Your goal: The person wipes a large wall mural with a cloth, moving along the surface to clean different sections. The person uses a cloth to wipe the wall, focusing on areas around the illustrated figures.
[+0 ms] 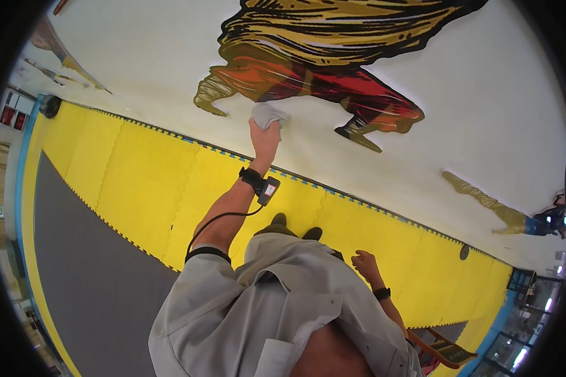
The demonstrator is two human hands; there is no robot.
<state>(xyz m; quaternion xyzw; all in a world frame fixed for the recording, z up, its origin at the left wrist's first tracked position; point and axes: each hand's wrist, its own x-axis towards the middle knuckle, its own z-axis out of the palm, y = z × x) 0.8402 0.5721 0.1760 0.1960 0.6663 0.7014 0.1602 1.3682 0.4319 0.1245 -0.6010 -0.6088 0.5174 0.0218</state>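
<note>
My left hand (265, 136) is stretched out ahead of me, gripping a bunched light grey cloth (268, 116). The cloth is pressed against a white wall (283, 141), just below a painted mural figure (283, 75) in red trousers and a yellow top. At my right side, my right hand (368, 266) hangs low with loosely bent fingers and no object visible in it. A black strap with a small boxed device (268, 190) sits on my left wrist, and its cable runs up the forearm. My right wrist wears a black band (382, 294).
Yellow interlocking foam mats (141, 174) border a grey mat area (89, 264). A dark toothed mat edge meets the wall's foot. A wooden folding chair (445, 349) stands behind me at right. A round black object (50, 107) lies in the far left corner.
</note>
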